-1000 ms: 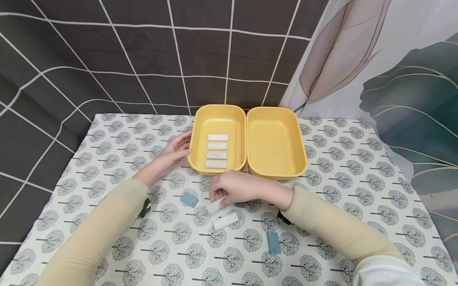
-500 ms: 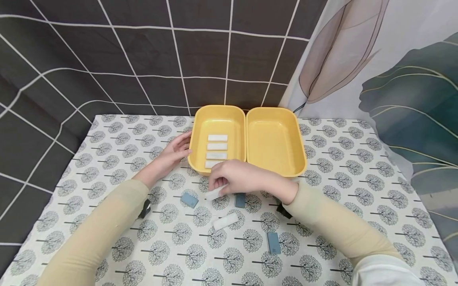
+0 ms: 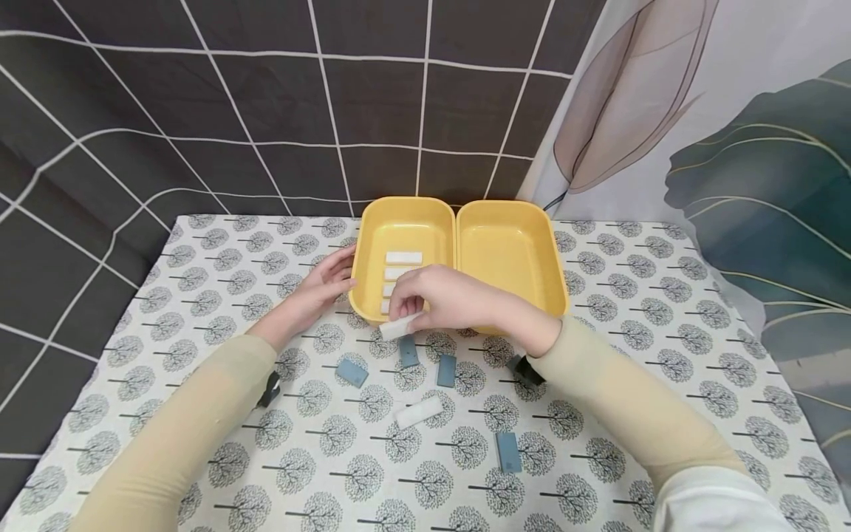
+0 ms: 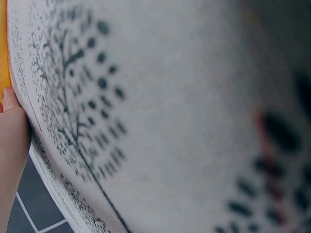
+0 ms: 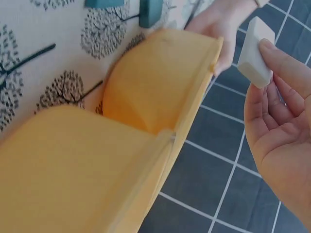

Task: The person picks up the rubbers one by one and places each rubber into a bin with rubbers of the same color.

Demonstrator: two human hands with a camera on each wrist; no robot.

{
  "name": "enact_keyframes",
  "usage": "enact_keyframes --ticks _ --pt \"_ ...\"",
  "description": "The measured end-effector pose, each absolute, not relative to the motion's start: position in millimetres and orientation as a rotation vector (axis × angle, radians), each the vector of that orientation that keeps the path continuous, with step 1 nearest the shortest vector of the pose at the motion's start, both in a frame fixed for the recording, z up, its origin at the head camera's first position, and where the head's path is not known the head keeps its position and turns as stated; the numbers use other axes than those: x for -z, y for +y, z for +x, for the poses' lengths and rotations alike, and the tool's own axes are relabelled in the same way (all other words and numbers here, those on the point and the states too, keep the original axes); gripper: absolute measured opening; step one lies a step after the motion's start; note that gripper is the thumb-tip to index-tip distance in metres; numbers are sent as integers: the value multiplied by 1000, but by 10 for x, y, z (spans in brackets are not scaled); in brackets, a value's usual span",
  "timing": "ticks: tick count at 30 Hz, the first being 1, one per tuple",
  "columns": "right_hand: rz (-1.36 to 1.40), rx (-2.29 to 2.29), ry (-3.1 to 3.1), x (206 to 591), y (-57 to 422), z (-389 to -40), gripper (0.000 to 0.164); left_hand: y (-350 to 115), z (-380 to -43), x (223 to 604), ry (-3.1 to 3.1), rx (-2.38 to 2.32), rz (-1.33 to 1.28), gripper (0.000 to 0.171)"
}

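In the head view my right hand [image 3: 447, 294] pinches a white rectangular block [image 3: 399, 327] between thumb and fingers, over the front rim of the left yellow tray [image 3: 407, 230]. The right wrist view shows this white block [image 5: 256, 53] held by one end. Inside that tray lies a column of several white blocks [image 3: 403, 258], partly hidden behind the right hand. My left hand [image 3: 315, 288] rests against the tray's left wall, thumb at its rim. Another white block [image 3: 419, 412] lies on the tablecloth in front.
The right yellow tray [image 3: 507, 247] stands beside the left one, with no blocks visible in it. Several blue-grey blocks lie scattered on the tree-patterned tablecloth [image 3: 292, 473], one of them a blue-grey block [image 3: 509, 452] toward the front right. A dark grid-patterned backdrop [image 3: 379, 103] rises behind.
My right hand has lifted the white block off the cloth and carried it back toward the left tray, uncovering blue-grey blocks beneath. The left hand has stayed in place.
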State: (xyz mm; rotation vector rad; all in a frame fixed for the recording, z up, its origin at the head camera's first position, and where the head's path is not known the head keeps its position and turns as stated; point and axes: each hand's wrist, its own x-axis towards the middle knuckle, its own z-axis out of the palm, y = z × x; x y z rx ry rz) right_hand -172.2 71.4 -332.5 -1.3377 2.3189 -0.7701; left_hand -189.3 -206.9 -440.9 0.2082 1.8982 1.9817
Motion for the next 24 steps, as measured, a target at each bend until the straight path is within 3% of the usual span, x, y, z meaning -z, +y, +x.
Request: enact_keyframes --ticks 24 --pt "-1261 901 2411 3074 750 -2239 19 -2077 -1899 4404 1907 -1975 227 78"
